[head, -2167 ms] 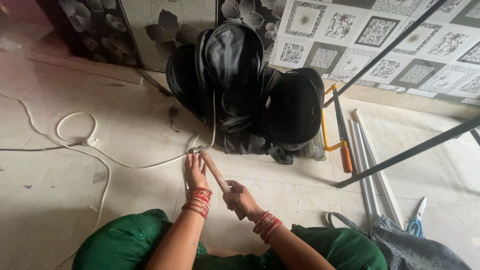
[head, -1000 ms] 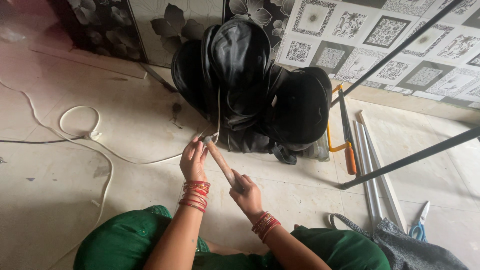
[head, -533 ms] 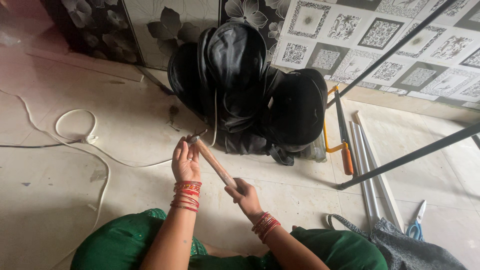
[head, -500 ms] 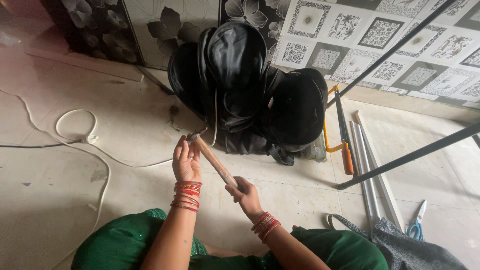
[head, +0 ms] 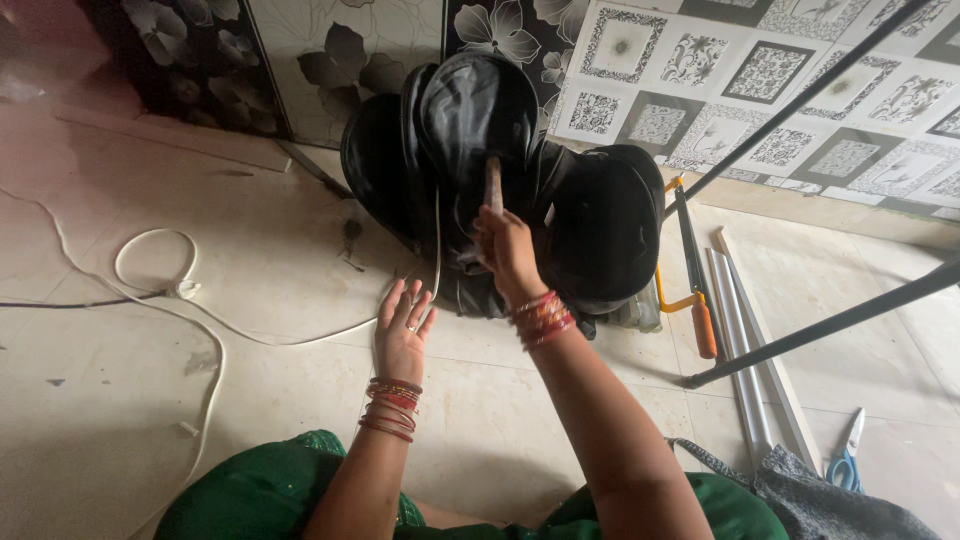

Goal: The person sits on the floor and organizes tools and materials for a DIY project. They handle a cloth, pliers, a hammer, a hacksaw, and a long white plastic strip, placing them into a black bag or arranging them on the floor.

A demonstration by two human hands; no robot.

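The right hand (head: 505,250) grips a raised wooden handle (head: 493,185) over the white cable (head: 300,338); the left hand (head: 403,330) lies open, fastening apparently unfinished.

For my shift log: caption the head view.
Right hand raises a wooden handle before black bags; left hand lies open near a white cable.

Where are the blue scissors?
The scissors lie on the floor at the bottom right of the head view, just right of the white strips and beside the grey cloth.
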